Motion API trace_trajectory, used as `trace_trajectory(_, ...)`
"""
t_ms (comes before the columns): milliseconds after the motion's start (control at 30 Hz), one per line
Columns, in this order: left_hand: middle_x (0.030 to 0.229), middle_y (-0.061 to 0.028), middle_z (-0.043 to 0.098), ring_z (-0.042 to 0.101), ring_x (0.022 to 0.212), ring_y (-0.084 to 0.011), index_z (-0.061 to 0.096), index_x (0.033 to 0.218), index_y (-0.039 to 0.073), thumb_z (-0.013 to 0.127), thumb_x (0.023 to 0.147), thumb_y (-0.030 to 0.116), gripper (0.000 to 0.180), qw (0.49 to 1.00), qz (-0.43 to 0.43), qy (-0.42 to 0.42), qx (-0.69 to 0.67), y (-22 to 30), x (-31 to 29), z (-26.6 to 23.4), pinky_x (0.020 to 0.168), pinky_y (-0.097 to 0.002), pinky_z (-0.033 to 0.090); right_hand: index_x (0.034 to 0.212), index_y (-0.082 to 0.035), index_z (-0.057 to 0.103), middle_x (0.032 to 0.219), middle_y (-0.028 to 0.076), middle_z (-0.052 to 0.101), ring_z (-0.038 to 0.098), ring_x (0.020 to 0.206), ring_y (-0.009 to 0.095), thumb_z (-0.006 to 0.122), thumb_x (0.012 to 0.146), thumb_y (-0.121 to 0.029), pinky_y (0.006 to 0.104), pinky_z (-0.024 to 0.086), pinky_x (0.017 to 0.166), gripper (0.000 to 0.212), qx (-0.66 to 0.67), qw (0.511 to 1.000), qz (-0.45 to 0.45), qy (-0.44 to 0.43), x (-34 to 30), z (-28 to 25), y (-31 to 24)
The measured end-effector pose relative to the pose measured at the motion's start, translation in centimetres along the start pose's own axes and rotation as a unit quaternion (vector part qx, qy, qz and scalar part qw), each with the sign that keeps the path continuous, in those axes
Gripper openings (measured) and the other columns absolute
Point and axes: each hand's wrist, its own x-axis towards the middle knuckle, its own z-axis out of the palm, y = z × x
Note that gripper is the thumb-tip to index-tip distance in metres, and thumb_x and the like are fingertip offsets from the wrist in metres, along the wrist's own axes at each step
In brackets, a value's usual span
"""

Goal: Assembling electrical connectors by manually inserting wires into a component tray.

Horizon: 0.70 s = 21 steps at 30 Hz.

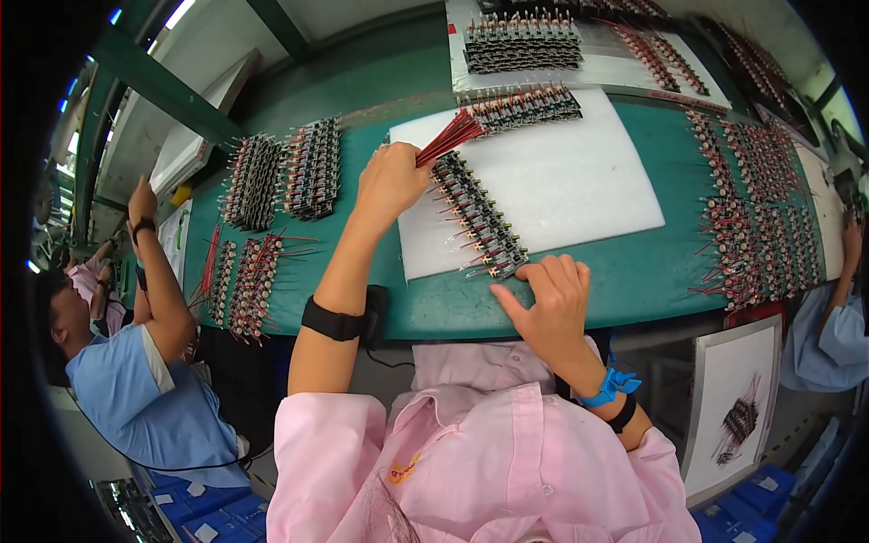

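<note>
- Shirt of pink cloth, short-sleeved (489, 452), fills the near edge; black strap (333, 319) on left forearm, blue knotted band (613, 387) on right wrist.
- Right hand (554, 303): open, thumb apart from the fingers, at the near end of the strip. Contact with it: cannot tell.
- Long strip of small dark circuit boards with metal pins and short red leads (478, 217): lies diagonally on the foam, near end by the right hand, far end just beside the left.
- Left hand (394, 176): closed around a bundle of thin red wires (453, 136), free ends fanned up and right to the second strip's left end.
- Flat white foam sheet (588, 190) under the strip, on the green worktop (434, 312).
- Second strip of similar boards, pins up (529, 107), across the foam's far edge.
- Left on worktop: red-wired rows with round tan parts (253, 285) nearer, two dark board stacks (281, 172) beyond.
- Right on worktop: large block of red-wired board rows (760, 217).
- Co-worker in light blue shirt (163, 380) at far left, arm raised; another blue sleeve (833, 339) at far right.
- Beyond foam: white panel (602, 68) bearing another dark board stack (522, 43).
</note>
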Motion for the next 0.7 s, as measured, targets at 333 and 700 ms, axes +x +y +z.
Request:
trace_trajectory(333,0.055,-0.0192,0.051,0.052,0.057,-0.0333,0.059,0.072,0.000,0.052,0.072,0.022,0.023,1.000,0.012,0.018,0.007,-0.9,-1.0,-0.3,0.053,-0.0385,0.038,0.066,-0.005,0.050,0.067,0.005,0.047,0.043,0.065,0.021,0.067,0.054,-0.013,0.0324,0.030,0.064,0.023,-0.012,1.000,-0.003,0.016,0.9,-0.9,0.5)
trace_trajectory(700,0.055,-0.0178,0.052,0.052,0.055,-0.0313,0.057,0.077,-0.002,0.053,0.072,0.020,0.023,0.999,-0.032,0.003,-0.025,-2.5,-2.3,-0.7,0.052,-0.0368,0.038,0.066,-0.005,0.048,0.065,0.005,0.044,0.042,0.064,0.022,0.066,0.055,-0.010,0.0322,0.030,0.062,0.021,0.010,0.998,-0.029,-0.060,2.5,-0.8,2.0)
